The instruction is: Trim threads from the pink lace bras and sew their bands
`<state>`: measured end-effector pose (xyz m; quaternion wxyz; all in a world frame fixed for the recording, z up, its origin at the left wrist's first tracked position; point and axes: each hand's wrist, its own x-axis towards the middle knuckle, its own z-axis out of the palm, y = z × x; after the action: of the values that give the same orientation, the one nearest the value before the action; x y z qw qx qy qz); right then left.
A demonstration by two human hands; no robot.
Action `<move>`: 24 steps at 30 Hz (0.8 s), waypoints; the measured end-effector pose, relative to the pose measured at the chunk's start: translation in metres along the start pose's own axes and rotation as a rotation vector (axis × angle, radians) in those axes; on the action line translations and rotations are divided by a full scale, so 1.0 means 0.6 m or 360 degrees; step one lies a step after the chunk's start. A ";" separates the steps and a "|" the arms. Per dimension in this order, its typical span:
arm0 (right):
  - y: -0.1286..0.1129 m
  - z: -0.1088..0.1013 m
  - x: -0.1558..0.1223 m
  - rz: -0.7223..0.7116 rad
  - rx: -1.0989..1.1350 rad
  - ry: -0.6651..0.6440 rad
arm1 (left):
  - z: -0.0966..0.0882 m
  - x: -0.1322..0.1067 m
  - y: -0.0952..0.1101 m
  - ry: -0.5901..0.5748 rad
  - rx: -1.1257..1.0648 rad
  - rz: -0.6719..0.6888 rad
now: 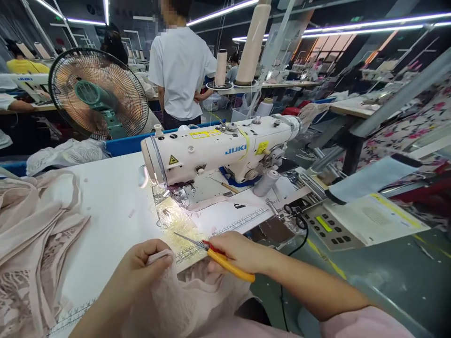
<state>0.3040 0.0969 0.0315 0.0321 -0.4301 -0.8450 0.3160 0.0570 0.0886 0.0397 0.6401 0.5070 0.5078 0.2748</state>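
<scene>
My left hand [143, 265] is closed, pinching the edge of a pale pink lace fabric piece [183, 300] that drapes over the table's near edge. My right hand [239, 253] grips yellow-handled thread snips [214, 256], whose metal blades point left toward the pinched edge. Both hands are just in front of a white Juki sewing machine [218, 148], whose needle area [179, 195] is lit.
A heap of pink lace garments [31, 234] lies at the left on the white table [109, 211]. A control panel [327, 227] and paper sheets sit to the right. A standing fan [97, 94], thread cones and a person in a white shirt [181, 70] are behind.
</scene>
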 end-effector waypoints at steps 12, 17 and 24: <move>-0.004 -0.026 -0.015 -0.0072 -0.0228 -0.0016 | 0.009 -0.007 0.015 0.0042 0.0017 0.0188; -0.008 -0.032 -0.016 -0.0064 -0.0315 -0.0052 | 0.005 -0.002 0.008 -0.0062 0.0101 0.0219; -0.011 -0.033 -0.016 -0.0072 -0.0362 -0.0084 | 0.003 0.003 0.004 -0.0063 0.0206 0.0197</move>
<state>0.3116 0.0970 0.0532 -0.0321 -0.4033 -0.8855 0.2284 0.0600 0.0902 0.0416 0.5977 0.5830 0.4794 0.2704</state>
